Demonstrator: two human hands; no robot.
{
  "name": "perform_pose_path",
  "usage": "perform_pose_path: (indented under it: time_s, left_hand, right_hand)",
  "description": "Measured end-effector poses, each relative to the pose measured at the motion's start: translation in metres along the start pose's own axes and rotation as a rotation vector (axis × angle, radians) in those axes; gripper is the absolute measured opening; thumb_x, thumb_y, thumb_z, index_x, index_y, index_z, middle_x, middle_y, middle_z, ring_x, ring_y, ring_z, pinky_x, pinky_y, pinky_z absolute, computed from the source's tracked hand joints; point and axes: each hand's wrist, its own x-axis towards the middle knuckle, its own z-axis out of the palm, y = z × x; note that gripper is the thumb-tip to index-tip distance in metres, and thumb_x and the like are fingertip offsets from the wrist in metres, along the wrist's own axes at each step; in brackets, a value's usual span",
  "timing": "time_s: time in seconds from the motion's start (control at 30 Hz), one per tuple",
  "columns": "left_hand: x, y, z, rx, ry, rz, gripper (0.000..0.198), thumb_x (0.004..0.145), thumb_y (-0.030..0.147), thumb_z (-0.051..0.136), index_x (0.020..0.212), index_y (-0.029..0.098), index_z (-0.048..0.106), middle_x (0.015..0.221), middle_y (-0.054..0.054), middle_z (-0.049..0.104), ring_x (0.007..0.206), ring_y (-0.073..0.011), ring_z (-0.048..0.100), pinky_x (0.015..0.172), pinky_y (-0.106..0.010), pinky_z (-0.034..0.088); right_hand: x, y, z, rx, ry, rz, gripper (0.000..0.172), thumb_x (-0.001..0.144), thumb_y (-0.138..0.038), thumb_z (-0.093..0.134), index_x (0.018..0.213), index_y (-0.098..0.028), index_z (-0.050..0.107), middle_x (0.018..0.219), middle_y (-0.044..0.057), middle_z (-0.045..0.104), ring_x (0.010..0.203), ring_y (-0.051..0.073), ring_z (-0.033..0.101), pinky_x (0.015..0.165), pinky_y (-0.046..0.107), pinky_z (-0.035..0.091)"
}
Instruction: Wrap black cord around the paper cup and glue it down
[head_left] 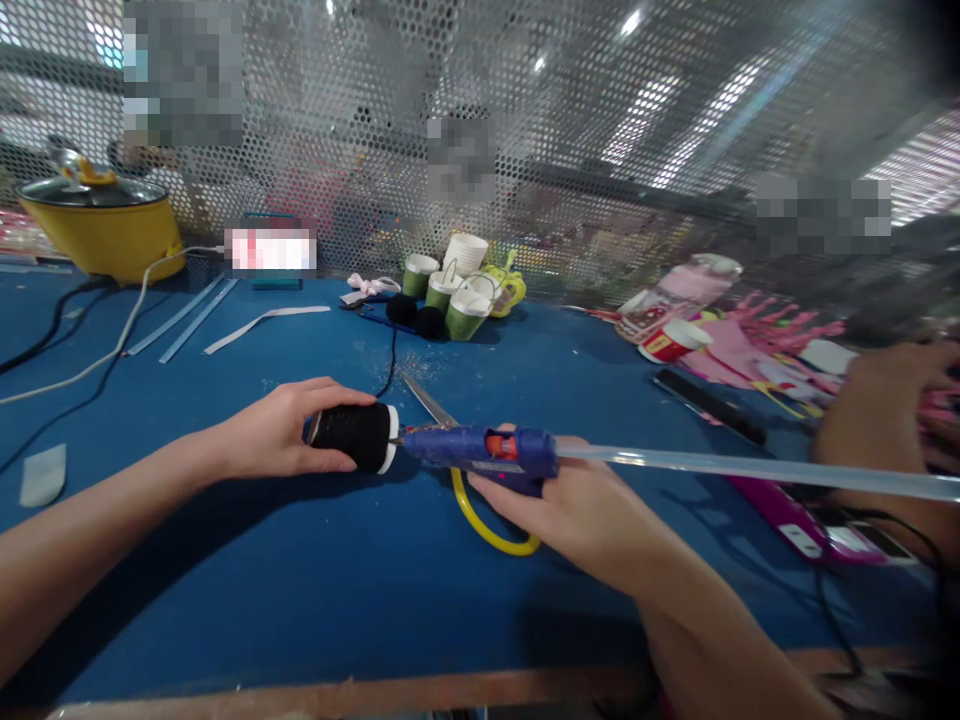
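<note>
My left hand (pixel 289 430) is wrapped round a small black-covered cup (pixel 352 437) lying on its side, its white rim facing right. In my right hand (pixel 577 505) is a blue hot glue gun (pixel 480 449), with a long clear glue stick (pixel 750 472) coming out of its back. The gun's nozzle meets the cup's white rim, or is very close to it; I cannot tell which. Beneath the gun lie scissors with a yellow handle (pixel 487 530), their blades pointing away to the upper left. A black cord runs from behind the cup.
Several green-and-white cups (pixel 469 310) and black pompoms (pixel 430 322) stand at the back. White strips (pixel 262 322) lie left of them, near a yellow pot (pixel 112 235). On the right are a black phone-like object (pixel 709 405), a magenta power strip (pixel 787 515) and another person's arm (pixel 862 440).
</note>
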Motion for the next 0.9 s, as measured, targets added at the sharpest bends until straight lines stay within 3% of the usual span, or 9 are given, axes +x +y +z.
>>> perform_pose_path:
  time_s: [0.3,0.6,0.9]
  left_hand:
    - [0.0,0.003,0.001,0.002,0.026,-0.036,0.054,0.072,0.042,0.064,0.12,0.021,0.048,0.107,-0.008,0.059,0.095,-0.0221,0.057,0.081,-0.033,0.045]
    - [0.001,0.003,0.001,0.022,0.025,-0.062,0.055,0.073,0.043,0.063,0.12,0.02,0.049,0.108,-0.008,0.06,0.094,-0.0226,0.057,0.08,-0.033,0.046]
    - [0.001,0.004,0.001,0.01,0.031,-0.093,0.054,0.073,0.042,0.063,0.12,0.019,0.049,0.108,-0.008,0.061,0.094,-0.0225,0.058,0.079,-0.033,0.046]
  right_hand:
    - [0.0,-0.005,-0.003,0.015,-0.041,0.05,0.013,0.073,-0.02,0.049,0.068,-0.021,0.061,0.066,0.004,0.065,0.058,0.018,0.058,0.055,0.029,0.046]
    - [0.0,-0.002,0.003,0.083,0.013,0.053,0.013,0.076,-0.018,0.048,0.065,-0.023,0.052,0.063,0.001,0.062,0.053,0.014,0.055,0.053,0.025,0.043]
    - [0.0,0.001,0.007,-0.025,0.043,0.007,0.013,0.076,-0.016,0.049,0.066,-0.021,0.055,0.061,0.001,0.061,0.055,0.015,0.057,0.053,0.024,0.042]
